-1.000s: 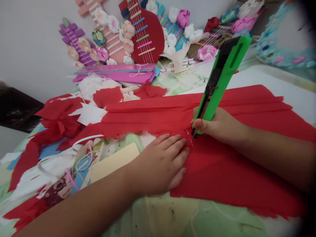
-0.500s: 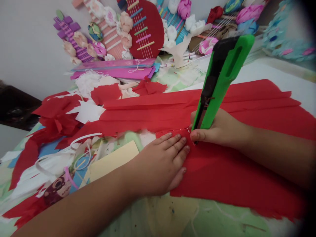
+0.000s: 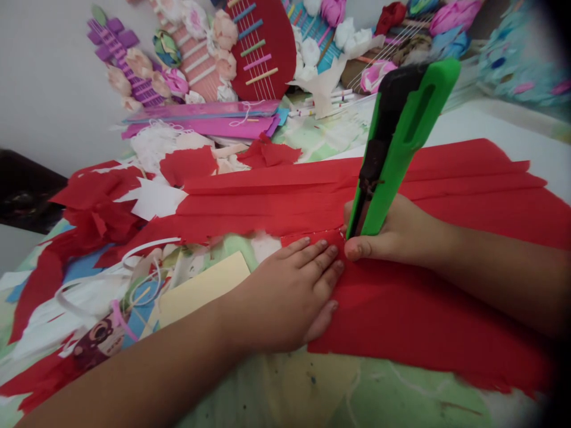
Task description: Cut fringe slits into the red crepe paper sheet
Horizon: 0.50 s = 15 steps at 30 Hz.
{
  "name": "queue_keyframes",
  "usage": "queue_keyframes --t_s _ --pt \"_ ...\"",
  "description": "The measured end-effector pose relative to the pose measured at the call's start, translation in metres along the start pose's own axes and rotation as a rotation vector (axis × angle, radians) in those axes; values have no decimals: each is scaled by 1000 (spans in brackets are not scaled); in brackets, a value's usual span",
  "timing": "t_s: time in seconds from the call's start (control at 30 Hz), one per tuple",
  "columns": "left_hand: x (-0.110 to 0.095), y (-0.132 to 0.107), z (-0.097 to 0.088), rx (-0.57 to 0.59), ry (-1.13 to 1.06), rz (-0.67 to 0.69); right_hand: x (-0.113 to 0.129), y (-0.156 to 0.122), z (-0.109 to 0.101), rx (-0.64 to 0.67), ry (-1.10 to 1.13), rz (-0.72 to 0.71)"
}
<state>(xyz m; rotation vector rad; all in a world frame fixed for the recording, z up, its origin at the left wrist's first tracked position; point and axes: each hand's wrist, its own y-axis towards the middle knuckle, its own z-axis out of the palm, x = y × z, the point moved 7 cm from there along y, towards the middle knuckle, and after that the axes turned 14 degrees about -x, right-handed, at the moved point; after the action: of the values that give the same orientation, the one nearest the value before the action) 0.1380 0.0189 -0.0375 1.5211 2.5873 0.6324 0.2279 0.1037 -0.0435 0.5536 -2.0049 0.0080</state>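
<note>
My right hand (image 3: 397, 235) grips a green and black utility knife (image 3: 392, 154), held upright with its lower end against a red paper sheet (image 3: 401, 309). The thumb and fingers wrap the low part of the handle, and the blade does not show. My left hand (image 3: 294, 291) lies flat on the same sheet, fingers stretched out, just left of the knife. Between the fingertips and the knife runs a ragged slit with small white specks along it. Behind the slit lies the folded, creased part of the red paper (image 3: 267, 202).
Red scraps (image 3: 102, 202), white string (image 3: 156, 145) and a cream card (image 3: 205, 288) lie to the left. Pink and purple sheets (image 3: 200, 125) lie at the back. Decorated stringed shapes, one a red oval (image 3: 272, 53), lean on the wall. A green patterned cover (image 3: 267, 392) shows in front.
The knife's lower end has shifted slightly, and the dark tip seen below my right thumb is now out of sight. My left hand stays in place. The view has tilted a little.
</note>
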Motion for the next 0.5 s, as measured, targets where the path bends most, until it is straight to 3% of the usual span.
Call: queue_keyframes --t_s 0.5 --pt "0 -1 0 -13 -1 -7 1 -1 1 -1 -110 -2"
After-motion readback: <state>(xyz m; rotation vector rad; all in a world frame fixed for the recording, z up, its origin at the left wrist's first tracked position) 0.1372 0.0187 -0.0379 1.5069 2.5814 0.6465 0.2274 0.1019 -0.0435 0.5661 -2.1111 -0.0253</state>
